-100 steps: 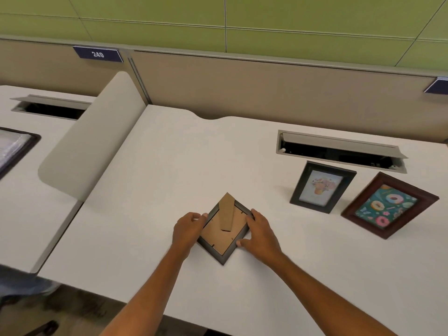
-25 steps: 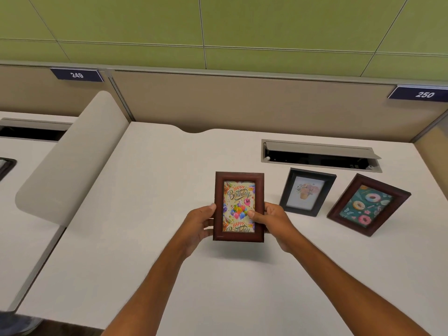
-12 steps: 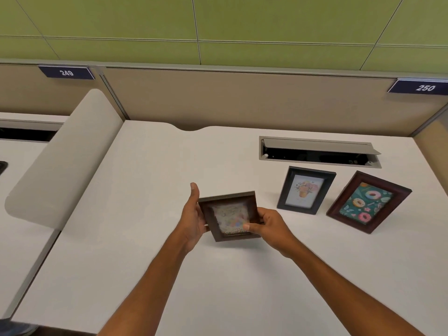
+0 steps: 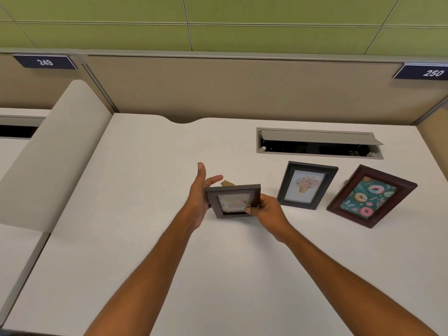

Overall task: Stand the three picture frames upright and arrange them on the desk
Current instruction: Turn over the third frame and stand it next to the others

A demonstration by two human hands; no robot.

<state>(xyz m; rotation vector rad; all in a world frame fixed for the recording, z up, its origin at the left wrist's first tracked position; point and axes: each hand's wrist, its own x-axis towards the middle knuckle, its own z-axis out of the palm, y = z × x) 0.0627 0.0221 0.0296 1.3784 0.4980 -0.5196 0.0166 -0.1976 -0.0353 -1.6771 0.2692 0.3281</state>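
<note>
A: Item one, the surface [image 4: 145, 238]?
B: Off-white, matte, smooth; back edge has a shallow scooped notch. A rectangular grey cable hatch [image 4: 317, 144] is sunk in at the right rear, lid raised.

A: Item two, the held frame?
B: Dark brown frame [image 4: 234, 200], rectangular, moulded rim, glazed front with a blurred colourful print. It is tipped well back, top edge away from the person, low over the surface centre; whether its bottom edge touches cannot be told. A tan cardboard stand tab [image 4: 227, 183] shows behind its top edge.

A: Hands?
B: Left hand [image 4: 200, 192] cups the frame's left side, thumb raised free, fingers reaching behind. Right hand [image 4: 265, 209] has its grip clamped on the lower right corner, thumb on the front rim. Both forearms bare, extended.

A: Items three and four?
B: Black frame [image 4: 307, 185], flower print, standing upright just right of the right hand. Reddish-brown frame [image 4: 372, 196], doughnut print on teal, standing at an angle beside it, apart.
</note>
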